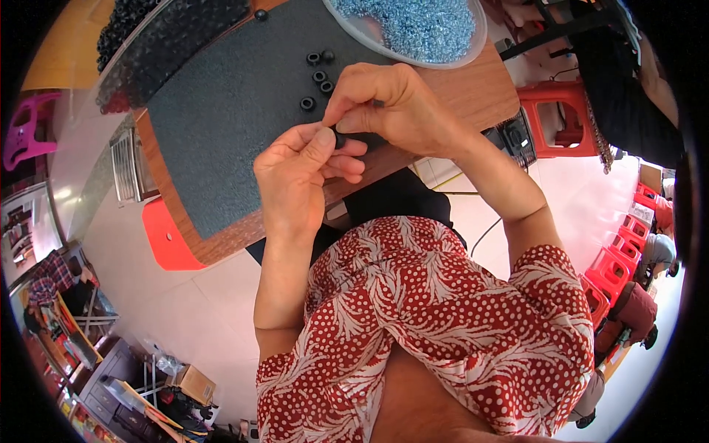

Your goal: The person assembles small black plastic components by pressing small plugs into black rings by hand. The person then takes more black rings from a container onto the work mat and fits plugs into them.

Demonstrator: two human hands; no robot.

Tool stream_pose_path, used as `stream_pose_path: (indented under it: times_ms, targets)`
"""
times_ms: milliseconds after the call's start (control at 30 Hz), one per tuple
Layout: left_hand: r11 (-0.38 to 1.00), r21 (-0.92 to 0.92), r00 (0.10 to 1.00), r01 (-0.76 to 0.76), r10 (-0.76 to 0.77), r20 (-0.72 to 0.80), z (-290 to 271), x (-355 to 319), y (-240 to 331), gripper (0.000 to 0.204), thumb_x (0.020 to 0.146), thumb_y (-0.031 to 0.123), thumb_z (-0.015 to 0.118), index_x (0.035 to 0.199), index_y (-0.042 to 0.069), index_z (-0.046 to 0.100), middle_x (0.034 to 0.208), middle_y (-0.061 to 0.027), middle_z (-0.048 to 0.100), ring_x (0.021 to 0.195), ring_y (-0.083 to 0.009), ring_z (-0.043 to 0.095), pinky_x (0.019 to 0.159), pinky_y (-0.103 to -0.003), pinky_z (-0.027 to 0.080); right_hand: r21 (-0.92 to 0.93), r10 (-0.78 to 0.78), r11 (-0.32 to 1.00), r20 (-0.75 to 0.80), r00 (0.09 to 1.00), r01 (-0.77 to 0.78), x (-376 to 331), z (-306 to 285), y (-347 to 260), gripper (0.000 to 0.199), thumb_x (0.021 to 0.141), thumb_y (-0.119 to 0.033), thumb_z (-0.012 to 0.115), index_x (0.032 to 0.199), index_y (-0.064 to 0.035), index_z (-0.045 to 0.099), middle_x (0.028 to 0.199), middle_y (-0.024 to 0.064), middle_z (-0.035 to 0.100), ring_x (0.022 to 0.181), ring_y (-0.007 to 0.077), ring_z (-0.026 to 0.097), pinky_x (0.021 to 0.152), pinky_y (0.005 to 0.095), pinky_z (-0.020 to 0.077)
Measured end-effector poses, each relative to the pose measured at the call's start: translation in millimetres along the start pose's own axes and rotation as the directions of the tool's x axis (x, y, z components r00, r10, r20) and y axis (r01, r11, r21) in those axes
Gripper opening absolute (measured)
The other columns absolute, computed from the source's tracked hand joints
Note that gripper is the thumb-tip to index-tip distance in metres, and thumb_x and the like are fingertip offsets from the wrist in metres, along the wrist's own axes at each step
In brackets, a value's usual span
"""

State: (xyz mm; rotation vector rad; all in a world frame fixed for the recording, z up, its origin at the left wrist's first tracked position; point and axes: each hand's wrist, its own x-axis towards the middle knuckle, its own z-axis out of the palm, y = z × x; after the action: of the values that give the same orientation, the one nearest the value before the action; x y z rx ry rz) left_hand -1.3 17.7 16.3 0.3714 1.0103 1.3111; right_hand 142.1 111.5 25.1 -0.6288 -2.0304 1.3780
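We take the dark mat (221, 118) on the counter (473, 88) as our landmark. Most of its surface lies bare: the whole stretch toward its near-left corner offers open passage with nothing standing on it. Near its far-right part, a small cluster of black rings (319, 74) lies loose, and one more sits at the mat's far edge. Beyond the mat's far-right corner a clear bowl of blue-silver pieces (421, 26) blocks the way; off its far-left edge a clear bag of black parts (159, 40) closes that side. Our left hand (299, 173) and right hand (391, 107) meet over the mat's near-right edge, filling that gap.
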Motion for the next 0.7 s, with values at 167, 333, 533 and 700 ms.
stream_pose_path:
  times_ms: [167,333,533,700]
  targets:
    - [0.998,-0.058,1.000,0.027,-0.026,0.017,-0.3,-1.4,1.0,0.020,0.086,0.009,0.058,0.096,-0.009,0.055,0.078,-0.0227,0.063,0.058,-0.0237,0.064,0.053,-0.031,0.053,0.066,0.123,0.991,-0.058,0.991,-0.119,-2.8,4.1,-9.3,0.010,0.071,-0.003,0.064,0.080,0.0005,0.062,0.073,0.0088,0.057,0.070,0.0186,0.056,0.063,0.0284,0.0437]
    - [0.997,-0.068,1.000,-0.025,0.026,0.005,0.6,-1.9,-0.9,0.018,0.086,0.008,0.058,0.095,-0.008,0.055,0.078,-0.0224,0.063,0.058,-0.0241,0.064,0.054,-0.032,0.054,-0.024,0.085,0.996,-0.104,0.991,-0.088,-8.6,8.7,-8.6,0.011,0.072,-0.002,0.064,0.081,0.0006,0.060,0.074,0.0079,0.056,0.070,0.0173,0.055,0.062,0.0274,0.0434]
    - [0.990,-0.134,0.999,-0.045,0.044,-0.015,-1.5,-2.3,-6.9,0.014,0.084,0.003,0.055,0.093,-0.007,0.055,0.075,-0.0188,0.063,0.057,-0.0247,0.063,0.054,-0.032,0.054,0.003,-0.034,0.999,-0.238,0.971,0.036,-19.7,23.2,-3.4,0.010,0.071,0.000,0.065,0.079,-0.0013,0.059,0.079,0.0070,0.056,0.079,0.0197,0.054,0.066,0.0301,0.0435]
    - [0.978,-0.198,0.997,-0.071,0.066,-0.033,-4.3,-0.6,-10.7,0.011,0.083,0.001,0.055,0.090,-0.007,0.056,0.074,-0.0127,0.062,0.059,-0.0230,0.063,0.056,-0.030,0.053,-0.105,-0.075,0.993,-0.198,0.977,0.055,-22.8,24.4,-11.3,0.022,0.067,-0.004,0.068,0.087,-0.0027,0.058,0.087,0.0086,0.055,0.083,0.0251,0.052,0.067,0.0340,0.0437]
